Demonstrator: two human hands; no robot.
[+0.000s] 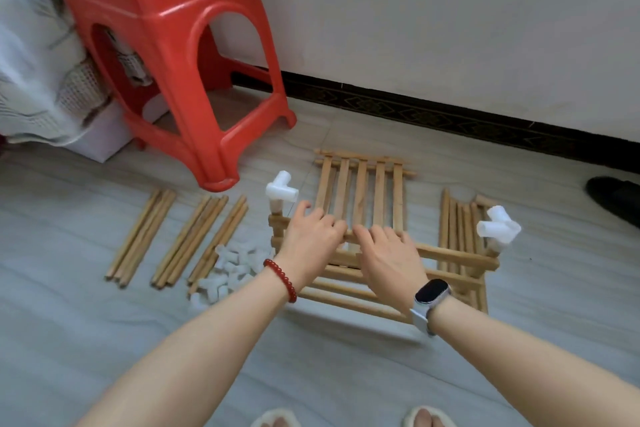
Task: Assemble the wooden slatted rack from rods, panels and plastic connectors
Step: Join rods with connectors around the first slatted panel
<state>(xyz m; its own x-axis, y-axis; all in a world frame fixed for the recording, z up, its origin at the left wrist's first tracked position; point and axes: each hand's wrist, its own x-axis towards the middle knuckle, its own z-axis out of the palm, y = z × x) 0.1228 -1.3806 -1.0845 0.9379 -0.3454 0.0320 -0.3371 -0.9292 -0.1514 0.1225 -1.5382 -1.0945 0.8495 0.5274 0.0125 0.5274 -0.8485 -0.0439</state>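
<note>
A red plastic stool (pixel 166 55) stands by the white wall (pixel 450 10), grey cloth (pixel 31 62) beside it.

Two slatted panels (pixel 362 191), one red stool (pixel 173 45)
</note>
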